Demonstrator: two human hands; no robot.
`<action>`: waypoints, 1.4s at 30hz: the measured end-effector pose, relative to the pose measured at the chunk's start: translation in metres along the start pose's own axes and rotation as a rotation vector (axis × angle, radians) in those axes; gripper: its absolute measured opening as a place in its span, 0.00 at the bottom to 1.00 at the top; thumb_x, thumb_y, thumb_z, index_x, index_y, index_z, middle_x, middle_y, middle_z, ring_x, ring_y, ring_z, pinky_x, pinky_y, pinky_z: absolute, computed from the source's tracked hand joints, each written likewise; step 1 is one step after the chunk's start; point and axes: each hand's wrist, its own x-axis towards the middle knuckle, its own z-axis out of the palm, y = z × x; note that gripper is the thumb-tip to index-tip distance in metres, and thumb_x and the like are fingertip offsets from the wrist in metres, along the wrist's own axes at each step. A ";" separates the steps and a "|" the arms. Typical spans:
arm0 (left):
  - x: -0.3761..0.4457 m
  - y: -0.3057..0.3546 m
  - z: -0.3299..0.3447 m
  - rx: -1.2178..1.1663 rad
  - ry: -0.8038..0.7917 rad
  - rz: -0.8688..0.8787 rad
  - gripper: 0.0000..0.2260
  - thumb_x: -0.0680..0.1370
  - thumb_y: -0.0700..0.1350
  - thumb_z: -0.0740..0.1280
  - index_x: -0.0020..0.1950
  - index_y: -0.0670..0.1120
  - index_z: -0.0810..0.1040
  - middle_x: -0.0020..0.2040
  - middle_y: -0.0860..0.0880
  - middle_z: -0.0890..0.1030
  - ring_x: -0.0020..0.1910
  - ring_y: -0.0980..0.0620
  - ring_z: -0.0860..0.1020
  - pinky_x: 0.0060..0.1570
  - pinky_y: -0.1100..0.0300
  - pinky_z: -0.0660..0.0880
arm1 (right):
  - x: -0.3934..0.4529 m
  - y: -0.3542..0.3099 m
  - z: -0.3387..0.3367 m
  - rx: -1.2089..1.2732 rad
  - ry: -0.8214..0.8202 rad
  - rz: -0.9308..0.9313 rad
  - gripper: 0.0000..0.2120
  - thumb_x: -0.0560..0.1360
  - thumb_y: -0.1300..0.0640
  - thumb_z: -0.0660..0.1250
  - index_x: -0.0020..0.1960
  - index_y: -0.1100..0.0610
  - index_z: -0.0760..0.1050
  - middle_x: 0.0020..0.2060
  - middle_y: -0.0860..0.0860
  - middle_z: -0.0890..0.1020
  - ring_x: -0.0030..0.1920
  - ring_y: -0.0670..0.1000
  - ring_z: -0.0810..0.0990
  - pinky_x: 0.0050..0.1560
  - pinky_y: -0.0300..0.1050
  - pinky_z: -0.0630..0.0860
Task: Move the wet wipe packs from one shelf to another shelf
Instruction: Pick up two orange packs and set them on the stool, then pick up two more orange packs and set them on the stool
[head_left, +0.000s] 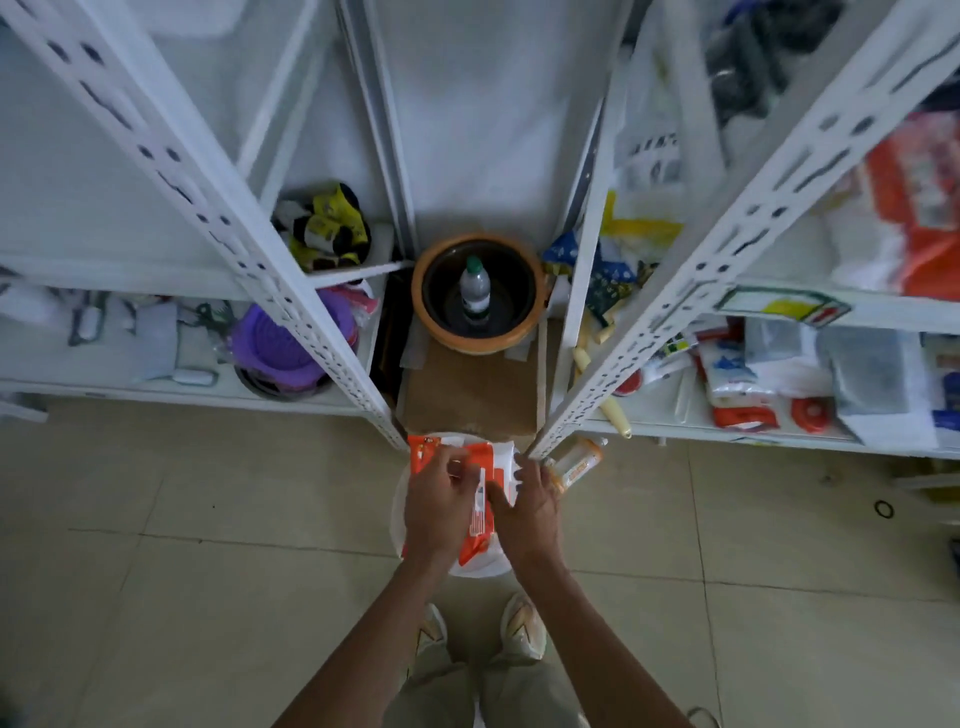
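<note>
- Packs of wet wipes (480, 519), orange and white, held low above a white round container (480, 571) on the floor, between two shelf units.
- Left hand (436, 506) fingers curled on the packs' left side.
- Right hand (527, 512) fingers pinching the right side.
- Brown pot (480, 293) with a bottle (475, 291) behind.

- One view only, from a wide-angle camera worn on the head, looking forward and steeply down.
- Straight lines bow outward: the white perforated steel shelf uprights (291, 291) splay apart toward the top corners.
- Bottom edge takes in the person's own forearms, trouser legs and pale shoes (522, 626) on the beige tiled floor (156, 571), so the lens sits directly above the feet.
- Both hands sit near frame centre, close to the lens.
- Facing the gap between two shelf units, where a round brown clay pot (480, 293) stands farther off.
- Upper corners blurred; shelf contents there indistinct.
</note>
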 end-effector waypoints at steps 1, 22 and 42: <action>-0.018 0.032 -0.011 -0.048 -0.020 0.047 0.06 0.81 0.49 0.68 0.55 0.50 0.82 0.48 0.53 0.86 0.48 0.53 0.85 0.50 0.56 0.81 | -0.017 -0.016 -0.027 0.061 0.009 -0.040 0.21 0.80 0.50 0.68 0.71 0.55 0.73 0.63 0.53 0.80 0.59 0.54 0.82 0.59 0.57 0.81; -0.210 0.452 0.057 -0.126 -0.060 0.523 0.02 0.78 0.47 0.72 0.48 0.51 0.81 0.42 0.57 0.85 0.42 0.60 0.83 0.45 0.60 0.82 | -0.089 -0.048 -0.511 0.093 0.177 -0.381 0.05 0.81 0.48 0.64 0.55 0.45 0.76 0.40 0.48 0.87 0.40 0.46 0.86 0.47 0.53 0.85; -0.033 0.506 0.143 0.614 0.107 0.379 0.27 0.76 0.60 0.70 0.69 0.47 0.69 0.65 0.44 0.74 0.65 0.42 0.76 0.59 0.49 0.78 | 0.126 -0.091 -0.519 -0.295 0.185 -0.069 0.34 0.79 0.44 0.60 0.79 0.54 0.54 0.74 0.63 0.63 0.76 0.68 0.59 0.77 0.65 0.59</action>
